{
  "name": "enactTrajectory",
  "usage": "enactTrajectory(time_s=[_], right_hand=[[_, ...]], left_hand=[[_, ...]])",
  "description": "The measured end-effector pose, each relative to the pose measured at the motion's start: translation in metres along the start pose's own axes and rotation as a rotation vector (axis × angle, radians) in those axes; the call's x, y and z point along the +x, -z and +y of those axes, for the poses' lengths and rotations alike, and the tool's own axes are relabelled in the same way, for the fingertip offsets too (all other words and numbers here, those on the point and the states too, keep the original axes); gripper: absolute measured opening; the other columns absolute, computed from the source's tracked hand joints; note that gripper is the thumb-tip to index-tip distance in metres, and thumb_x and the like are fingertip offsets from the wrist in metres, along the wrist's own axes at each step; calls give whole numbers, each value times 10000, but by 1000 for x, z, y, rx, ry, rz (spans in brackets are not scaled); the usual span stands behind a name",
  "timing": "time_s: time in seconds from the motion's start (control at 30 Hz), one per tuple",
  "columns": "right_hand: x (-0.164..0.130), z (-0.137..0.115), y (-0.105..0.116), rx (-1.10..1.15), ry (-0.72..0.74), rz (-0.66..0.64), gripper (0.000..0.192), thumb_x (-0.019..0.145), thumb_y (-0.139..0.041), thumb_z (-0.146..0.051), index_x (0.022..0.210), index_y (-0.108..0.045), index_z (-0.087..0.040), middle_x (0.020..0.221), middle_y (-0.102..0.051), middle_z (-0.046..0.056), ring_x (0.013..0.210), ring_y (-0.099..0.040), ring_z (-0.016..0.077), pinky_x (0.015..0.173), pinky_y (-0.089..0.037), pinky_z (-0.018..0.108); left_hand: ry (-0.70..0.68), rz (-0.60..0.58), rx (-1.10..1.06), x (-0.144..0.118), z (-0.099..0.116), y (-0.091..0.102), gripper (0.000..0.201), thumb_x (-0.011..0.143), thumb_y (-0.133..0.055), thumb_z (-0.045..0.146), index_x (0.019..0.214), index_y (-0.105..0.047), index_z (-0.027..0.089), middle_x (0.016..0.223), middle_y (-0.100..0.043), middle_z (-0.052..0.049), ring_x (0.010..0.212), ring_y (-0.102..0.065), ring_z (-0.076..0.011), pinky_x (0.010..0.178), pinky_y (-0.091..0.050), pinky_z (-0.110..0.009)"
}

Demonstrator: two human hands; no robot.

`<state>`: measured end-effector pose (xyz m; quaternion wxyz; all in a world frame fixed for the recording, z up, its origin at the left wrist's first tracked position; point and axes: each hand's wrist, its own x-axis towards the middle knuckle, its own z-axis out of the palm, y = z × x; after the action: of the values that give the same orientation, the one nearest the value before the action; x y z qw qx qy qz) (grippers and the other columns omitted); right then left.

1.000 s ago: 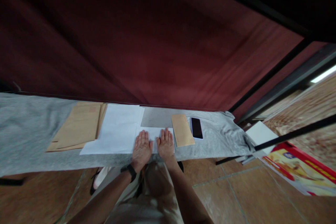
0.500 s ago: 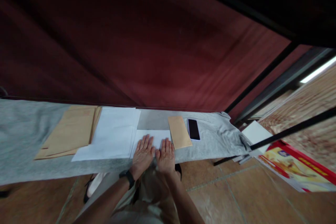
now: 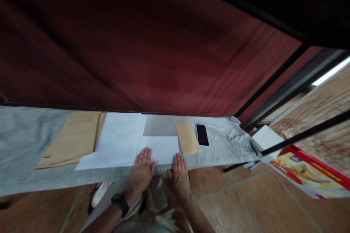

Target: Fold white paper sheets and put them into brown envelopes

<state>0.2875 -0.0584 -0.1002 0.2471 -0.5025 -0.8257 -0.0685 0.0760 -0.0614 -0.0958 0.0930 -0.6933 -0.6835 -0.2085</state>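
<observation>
White folded sheet (image 3: 160,149) partly under flat left hand (image 3: 140,171), right hand (image 3: 180,174) flat, both grips open, empty.

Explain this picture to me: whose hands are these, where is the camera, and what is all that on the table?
The camera sits on a person's head and looks down, so you see their own arms from above. The left hand, with a watch on its wrist, and the right hand lie flat and open at the near edge of a table under grey cloth. Neither holds anything; their fingertips reach a small white sheet. Left of it lie a larger white sheet and brown envelopes. To the right are one small envelope and a dark phone. A red curtain hangs behind.
</observation>
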Motion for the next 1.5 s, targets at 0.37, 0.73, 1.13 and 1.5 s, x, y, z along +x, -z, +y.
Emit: enactTrajectory(time_s=[0.37, 0.73, 1.13, 1.5], right_hand=[[22, 14, 13, 88, -12, -99, 431, 990, -437, -202, 1371, -621, -120, 1395, -635, 160, 1310, -567, 276, 1152, -422, 491], [52, -28, 2, 192, 94, -178, 463, 1061, -437, -400, 1496, -497, -253, 1563, -488, 69, 1458, -426, 239, 1207, -314, 471], [47, -27, 10, 226, 49, -197, 493, 996, -499, -270, 1477, -519, -167, 1549, -498, 123, 1438, -446, 265, 1209, -319, 496], [61, -31, 32, 494, 170, -129, 575, 868, -470, -25, 1347, -651, -286, 1416, -635, 21, 1409, -459, 198, 1251, -262, 471]], left_hand=[[-215, -379, 190, 7, -36, 6, 493, 873, -439, 96, 1326, -632, 127, 1424, -602, -211, 1357, -554, -307, 1109, -472, -480], [-264, -284, 177, 2, -28, 15, 634, 843, -366, -6, 1404, -579, 202, 1418, -600, -183, 1334, -565, -309, 1073, -500, -521], [-349, -374, 81, 34, -20, 81, 439, 837, -436, -18, 1140, -693, 168, 1186, -724, -114, 1120, -660, -235, 1037, -482, -396], [-311, -99, -129, -2, -34, 112, 548, 924, -484, 158, 1468, -499, 221, 1467, -586, -100, 1334, -547, -263, 1160, -378, -459]])
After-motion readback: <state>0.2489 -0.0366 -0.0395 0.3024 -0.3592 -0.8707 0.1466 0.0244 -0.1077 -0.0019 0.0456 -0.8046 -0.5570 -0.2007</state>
